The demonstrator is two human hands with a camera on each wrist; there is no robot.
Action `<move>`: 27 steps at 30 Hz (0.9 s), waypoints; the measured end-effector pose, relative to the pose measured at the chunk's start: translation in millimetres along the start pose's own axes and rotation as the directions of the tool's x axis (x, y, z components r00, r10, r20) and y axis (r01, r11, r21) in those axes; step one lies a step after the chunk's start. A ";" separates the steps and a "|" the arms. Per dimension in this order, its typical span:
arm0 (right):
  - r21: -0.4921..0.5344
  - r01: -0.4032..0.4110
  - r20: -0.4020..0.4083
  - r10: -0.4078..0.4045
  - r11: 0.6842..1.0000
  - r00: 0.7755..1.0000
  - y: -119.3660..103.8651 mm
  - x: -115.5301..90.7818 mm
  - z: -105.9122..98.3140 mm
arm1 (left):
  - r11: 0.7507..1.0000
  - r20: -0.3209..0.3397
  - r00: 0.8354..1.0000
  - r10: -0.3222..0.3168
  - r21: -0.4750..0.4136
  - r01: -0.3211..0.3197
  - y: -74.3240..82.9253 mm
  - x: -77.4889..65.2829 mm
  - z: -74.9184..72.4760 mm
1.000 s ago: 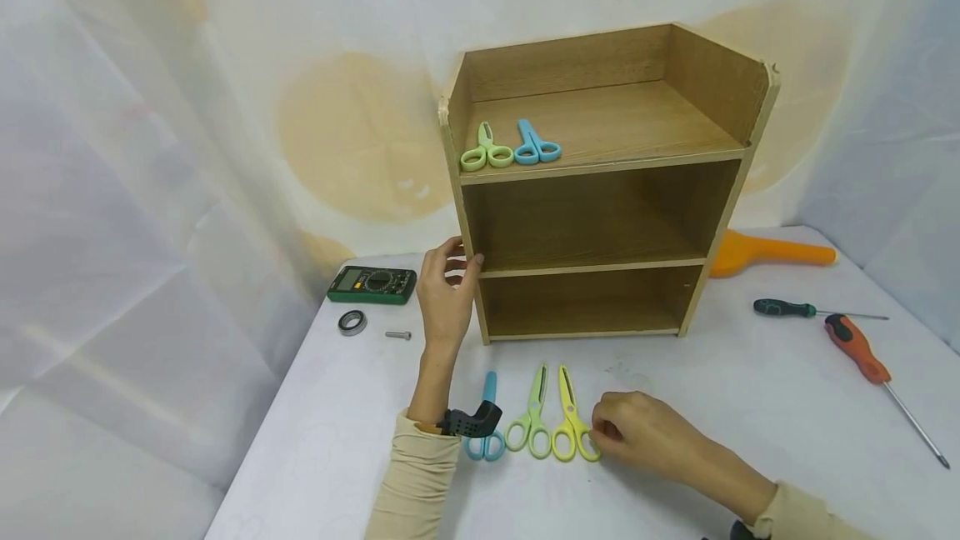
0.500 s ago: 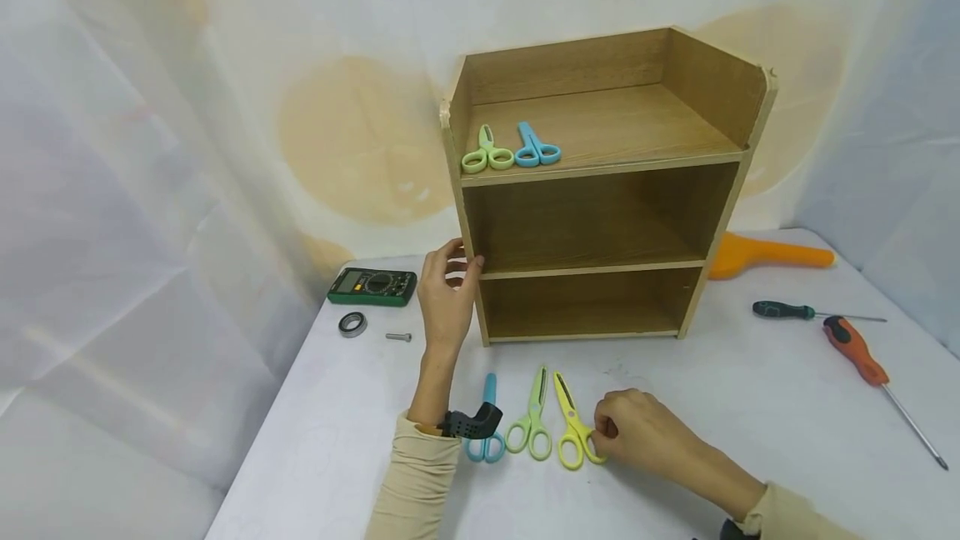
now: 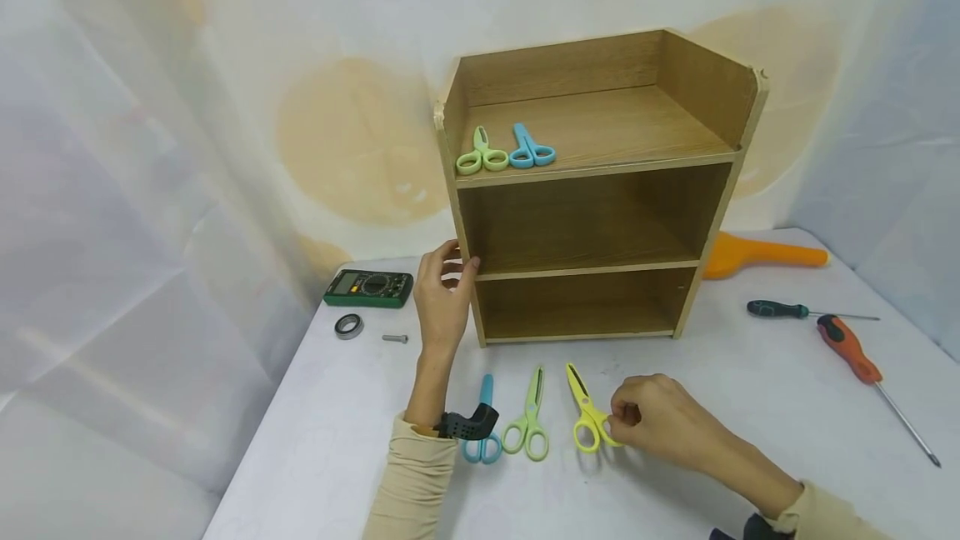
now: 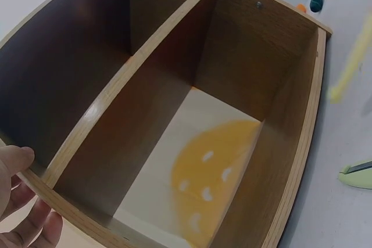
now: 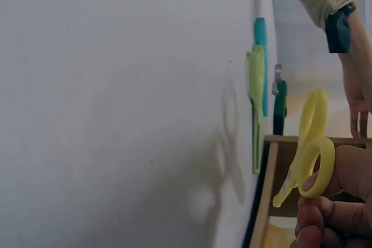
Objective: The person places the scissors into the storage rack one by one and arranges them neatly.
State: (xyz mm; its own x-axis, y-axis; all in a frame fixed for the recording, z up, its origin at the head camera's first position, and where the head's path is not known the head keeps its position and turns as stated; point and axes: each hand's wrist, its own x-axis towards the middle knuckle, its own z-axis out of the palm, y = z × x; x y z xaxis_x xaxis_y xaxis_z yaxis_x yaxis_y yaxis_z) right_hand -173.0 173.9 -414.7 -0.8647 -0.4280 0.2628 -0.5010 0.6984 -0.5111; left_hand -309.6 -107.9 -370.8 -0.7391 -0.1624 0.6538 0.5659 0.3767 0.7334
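My right hand (image 3: 671,423) pinches a finger loop of the yellow scissors (image 3: 590,413), its blades pointing away from me. In the right wrist view the yellow scissors (image 5: 329,164) hang above the table, casting a shadow. My left hand (image 3: 442,302) grips the left side panel of the wooden shelf unit (image 3: 615,127), thumb on the front edge, fingers behind; the left wrist view also shows this hand (image 4: 20,201). Light green scissors (image 3: 532,417) and blue scissors (image 3: 487,390) lie before the shelf. On its top level rest other green scissors (image 3: 482,158) and blue scissors (image 3: 525,148).
Left of the shelf lie a multimeter (image 3: 367,288), a ring bearing (image 3: 348,326) and a bolt (image 3: 395,338). At the right are an orange-handled object (image 3: 772,254) partly behind the shelf, a green screwdriver (image 3: 776,308) and a red-and-black screwdriver (image 3: 849,348).
The yellow scissors have come up off the table in my right hand and shifted right, away from the green pair. My left hand keeps its grip on the shelf.
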 end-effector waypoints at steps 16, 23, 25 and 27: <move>0.045 0.035 -0.095 -0.031 0.998 0.995 -18.1 4.4 -43.2 | 1.000 0.008 1.000 -0.010 -0.010 0.010 -0.1 -1.1 -0.3; 0.013 0.042 -0.113 -0.040 0.999 0.993 -28.1 9.4 -63.5 | 1.000 -0.003 1.000 0.001 -0.013 -0.001 -1.2 -0.8 0.5; 0.004 0.064 -0.130 -0.063 0.998 0.990 -30.7 10.5 -69.3 | 1.000 -0.007 1.000 0.008 -0.008 -0.008 -1.2 -0.9 0.3; -0.007 0.096 -0.151 -0.096 0.995 0.984 -33.0 11.5 -74.6 | 1.000 -0.009 1.000 0.013 -0.005 -0.013 -0.8 -1.0 0.2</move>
State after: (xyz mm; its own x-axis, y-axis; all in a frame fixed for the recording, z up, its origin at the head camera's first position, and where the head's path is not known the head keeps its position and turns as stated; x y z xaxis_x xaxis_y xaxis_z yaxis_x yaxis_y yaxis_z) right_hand -169.0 188.8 -333.8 -0.8082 -0.4017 0.4307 -0.5818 0.6583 -0.4777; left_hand -309.4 -107.9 -372.1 -0.7285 -0.1661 0.6646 0.5770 0.3741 0.7260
